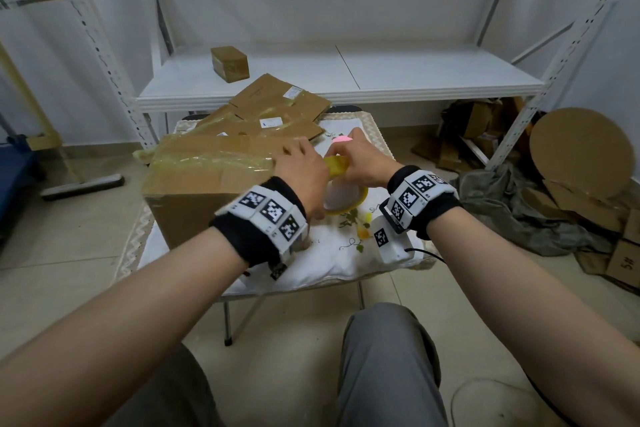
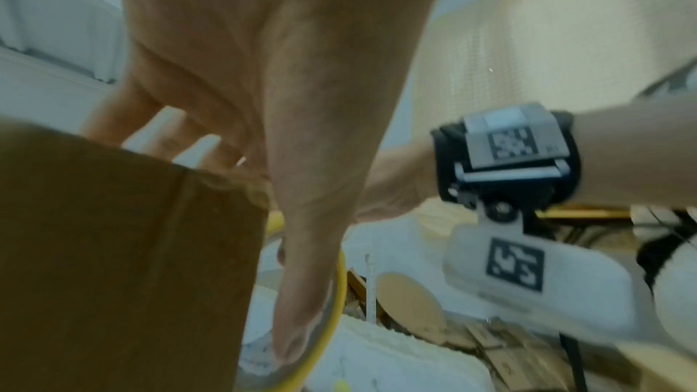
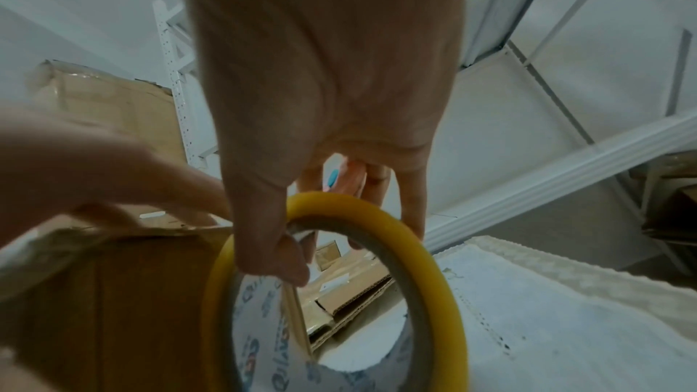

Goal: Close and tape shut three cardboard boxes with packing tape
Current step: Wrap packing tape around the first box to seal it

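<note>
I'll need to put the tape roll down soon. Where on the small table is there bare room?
Bare cloth shows on the small table right of the big box, near the right hand holding the tape roll. The far side is crowded with flattened cardboard; the box fills the left.

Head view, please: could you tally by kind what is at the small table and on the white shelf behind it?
Closed brown cardboard boxes: 2, the large box on the table and the small box on the shelf
Yellow packing-tape roll: 1
Pile of flattened brown cardboard: 1, sheets not countable
Small pink object, kind unclear: 1
Total: 5
</note>
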Action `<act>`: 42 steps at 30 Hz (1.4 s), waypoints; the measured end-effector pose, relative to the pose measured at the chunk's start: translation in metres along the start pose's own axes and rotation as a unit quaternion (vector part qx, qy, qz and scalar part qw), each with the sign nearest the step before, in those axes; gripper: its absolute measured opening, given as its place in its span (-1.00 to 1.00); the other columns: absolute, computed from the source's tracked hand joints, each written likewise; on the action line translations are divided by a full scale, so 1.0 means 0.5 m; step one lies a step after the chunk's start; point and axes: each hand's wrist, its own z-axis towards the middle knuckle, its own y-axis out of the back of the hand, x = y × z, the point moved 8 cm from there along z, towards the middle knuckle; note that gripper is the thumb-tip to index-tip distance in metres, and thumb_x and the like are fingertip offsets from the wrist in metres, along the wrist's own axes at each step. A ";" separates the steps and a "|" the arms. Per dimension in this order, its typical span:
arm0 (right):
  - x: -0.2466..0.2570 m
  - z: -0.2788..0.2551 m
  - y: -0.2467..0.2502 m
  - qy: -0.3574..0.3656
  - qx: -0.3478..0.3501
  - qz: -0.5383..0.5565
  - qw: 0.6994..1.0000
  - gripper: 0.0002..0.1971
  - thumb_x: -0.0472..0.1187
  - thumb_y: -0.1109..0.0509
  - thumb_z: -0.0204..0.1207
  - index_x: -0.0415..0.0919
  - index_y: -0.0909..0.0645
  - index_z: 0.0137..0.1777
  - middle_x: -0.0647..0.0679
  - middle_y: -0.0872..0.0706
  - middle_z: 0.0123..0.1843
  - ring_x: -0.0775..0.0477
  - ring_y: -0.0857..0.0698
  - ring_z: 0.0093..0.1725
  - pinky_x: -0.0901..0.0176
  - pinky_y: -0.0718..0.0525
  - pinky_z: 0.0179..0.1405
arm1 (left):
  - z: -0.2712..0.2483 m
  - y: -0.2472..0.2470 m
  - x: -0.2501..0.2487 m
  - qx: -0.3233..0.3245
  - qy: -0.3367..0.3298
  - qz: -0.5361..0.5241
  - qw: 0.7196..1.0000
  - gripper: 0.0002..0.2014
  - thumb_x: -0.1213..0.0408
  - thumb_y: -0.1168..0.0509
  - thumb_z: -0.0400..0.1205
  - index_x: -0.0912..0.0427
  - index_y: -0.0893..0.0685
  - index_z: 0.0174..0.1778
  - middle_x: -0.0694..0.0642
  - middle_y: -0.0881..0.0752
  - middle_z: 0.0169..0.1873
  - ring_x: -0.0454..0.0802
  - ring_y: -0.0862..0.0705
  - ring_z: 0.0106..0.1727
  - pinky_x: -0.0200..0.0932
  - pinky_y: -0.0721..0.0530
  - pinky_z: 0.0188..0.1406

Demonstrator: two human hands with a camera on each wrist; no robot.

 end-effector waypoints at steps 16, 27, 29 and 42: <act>-0.009 0.004 0.008 0.010 -0.024 -0.022 0.999 -0.44 -0.15 -0.74 0.32 -0.08 -0.71 0.34 -0.11 -0.33 0.17 -0.09 -0.43 0.12 0.22 -0.40 0.03 | 0.002 -0.041 -0.033 -0.021 0.079 0.025 0.996 -0.40 0.34 -0.03 0.81 0.55 0.06 0.67 0.53 0.15 0.68 0.59 -0.06 0.66 0.50 -0.24 0.56; -0.027 0.016 -0.002 -0.053 -0.018 0.020 0.998 -0.42 -0.25 -0.79 0.18 -0.08 -0.77 0.25 -0.21 -0.50 0.34 -0.17 -0.57 0.24 0.14 -0.47 0.00 | -0.002 -0.041 -0.038 -0.017 0.081 0.006 0.997 -0.36 0.24 -0.01 0.83 0.54 0.11 0.67 0.50 0.24 0.68 0.57 0.00 0.68 0.48 -0.20 0.59; -0.027 0.018 -0.006 -0.064 -0.015 0.035 0.997 -0.45 -0.26 -0.80 0.15 -0.04 -0.78 0.17 -0.22 -0.56 0.36 -0.19 -0.61 0.28 0.13 -0.53 0.02 | -0.001 -0.042 -0.040 -0.012 0.081 0.007 0.997 -0.37 0.24 -0.03 0.82 0.52 0.07 0.68 0.49 0.24 0.68 0.58 0.00 0.68 0.49 -0.20 0.58; -0.127 -0.024 0.010 -0.137 -0.144 0.095 0.975 -0.51 -0.05 -0.75 0.31 -0.29 -0.70 0.13 -0.17 -0.43 0.20 -0.07 -0.44 -0.03 0.21 -0.42 -0.19 | -0.005 -0.057 -0.021 -0.005 0.079 0.049 0.996 -0.46 0.19 -0.05 0.82 0.36 -0.19 0.70 0.47 0.22 0.70 0.65 0.00 0.65 0.51 -0.25 0.56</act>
